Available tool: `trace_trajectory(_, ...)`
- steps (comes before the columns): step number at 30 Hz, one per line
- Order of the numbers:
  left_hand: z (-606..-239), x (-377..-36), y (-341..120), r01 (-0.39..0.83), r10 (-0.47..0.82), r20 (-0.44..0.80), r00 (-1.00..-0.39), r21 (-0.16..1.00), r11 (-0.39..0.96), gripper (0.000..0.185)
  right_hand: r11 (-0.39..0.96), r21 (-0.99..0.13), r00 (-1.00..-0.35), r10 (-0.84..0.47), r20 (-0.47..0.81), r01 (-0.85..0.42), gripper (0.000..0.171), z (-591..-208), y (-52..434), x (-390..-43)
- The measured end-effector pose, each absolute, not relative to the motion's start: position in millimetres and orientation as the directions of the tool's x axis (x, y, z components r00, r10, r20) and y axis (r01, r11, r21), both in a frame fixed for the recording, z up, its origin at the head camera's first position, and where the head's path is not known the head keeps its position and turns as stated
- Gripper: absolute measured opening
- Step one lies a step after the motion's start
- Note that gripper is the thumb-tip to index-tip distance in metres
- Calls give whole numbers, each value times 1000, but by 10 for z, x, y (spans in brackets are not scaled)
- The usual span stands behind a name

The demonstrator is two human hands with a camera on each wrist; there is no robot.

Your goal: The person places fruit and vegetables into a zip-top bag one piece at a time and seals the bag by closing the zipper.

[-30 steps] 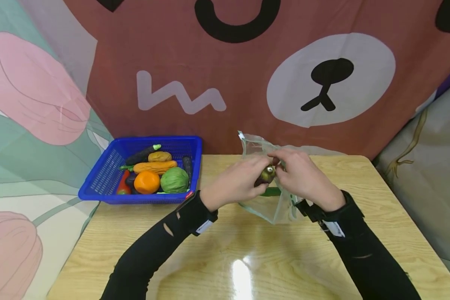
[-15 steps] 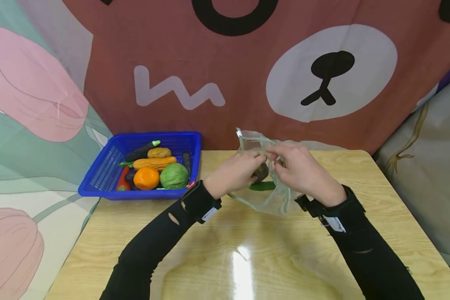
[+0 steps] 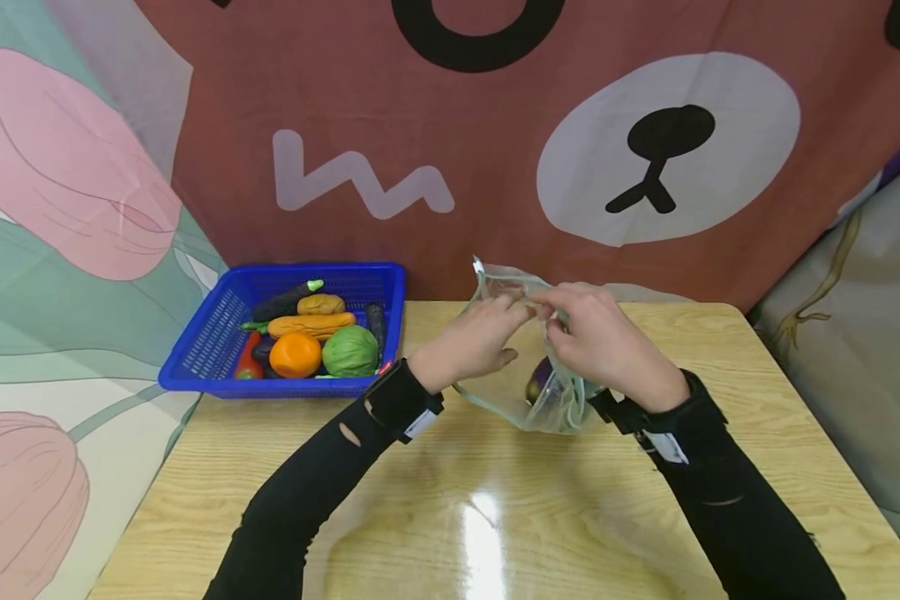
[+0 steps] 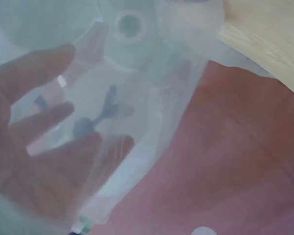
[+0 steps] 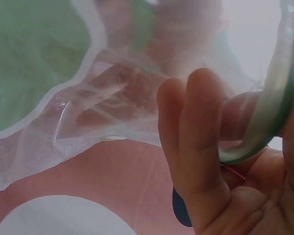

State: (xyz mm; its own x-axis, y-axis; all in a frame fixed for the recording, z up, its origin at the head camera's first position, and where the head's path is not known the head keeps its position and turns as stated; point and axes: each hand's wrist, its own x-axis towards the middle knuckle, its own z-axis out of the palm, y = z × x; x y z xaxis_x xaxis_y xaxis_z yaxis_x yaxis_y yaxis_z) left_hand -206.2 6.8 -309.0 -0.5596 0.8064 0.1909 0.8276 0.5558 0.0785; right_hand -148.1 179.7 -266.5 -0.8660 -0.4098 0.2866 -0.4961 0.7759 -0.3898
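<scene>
Two hands in black sleeves meet above a wooden table, holding a clear plastic bag between them. The left hand pinches the near edge of the bag's mouth with its thumb and fingertips; the other fingers are loosely bent. Seen from the left wrist, the fingers show blurred through the thin plastic. The right hand is clenched around the bag's rim: from the right wrist, its fingers curl over a thick greenish band along the bag's edge, with see-through plastic stretched out beyond them. The two hands touch or nearly touch at the fingertips at the top of the bag.

The bag hangs below and between the hands, its bottom resting on the table. Inside it, just under the right hand, lies a small dark purple vegetable, partly hidden by creased plastic.

Well to the left of the left hand, at the far left corner of the table, stands a blue basket. It holds an orange, a green cabbage, a long orange vegetable, a brown potato, a dark eggplant and a red pepper. Behind the hands hangs a brown cloth printed with a cartoon bear's face
</scene>
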Motion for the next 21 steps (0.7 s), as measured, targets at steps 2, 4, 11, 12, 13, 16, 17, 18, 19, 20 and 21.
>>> trace_trajectory(2,-3054,-2024,18,847,820,213,-532,136,514,44,780,-394,-872,-402,280,-486,33,-2675,1791,-1491)
trace_trajectory(4,-3002,-1986,-51,872,824,289,-487,215,440,26,783,-399,-877,-393,276,-477,33,-2680,1785,-1498)
trace_trajectory(11,-2797,-2026,-564,871,634,604,-484,400,284,8,764,-429,-874,-384,298,-482,41,-2696,1767,-1516)
trace_trajectory(12,-2775,-2063,-676,843,604,594,-531,438,311,8,761,-432,-873,-383,302,-484,44,-2697,1765,-1519)
trace_trajectory(13,-2752,-2101,-794,802,582,560,-590,487,345,8,759,-437,-873,-382,303,-483,47,-2699,1764,-1522)
trace_trajectory(16,-2740,-2263,-1119,637,540,364,-759,585,502,13,757,-463,-885,-362,292,-462,56,-2699,1775,-1529)
trace_trajectory(17,-2761,-2324,-1212,574,533,268,-802,592,566,16,760,-467,-890,-354,286,-452,59,-2698,1781,-1528)
trace_trajectory(18,-2792,-2385,-1294,516,530,164,-832,581,630,21,762,-469,-893,-349,283,-447,60,-2698,1788,-1527)
trace_trajectory(19,-2839,-2446,-1368,466,525,58,-849,549,693,26,764,-472,-897,-344,279,-440,61,-2700,1793,-1526)
trace_trajectory(20,-2895,-2501,-1431,426,516,-43,-855,508,749,31,766,-475,-900,-339,276,-434,61,-2699,1797,-1523)
trace_trajectory(21,-2966,-2550,-1487,391,501,-138,-855,463,795,36,768,-475,-902,-335,274,-430,60,-2699,1798,-1519)
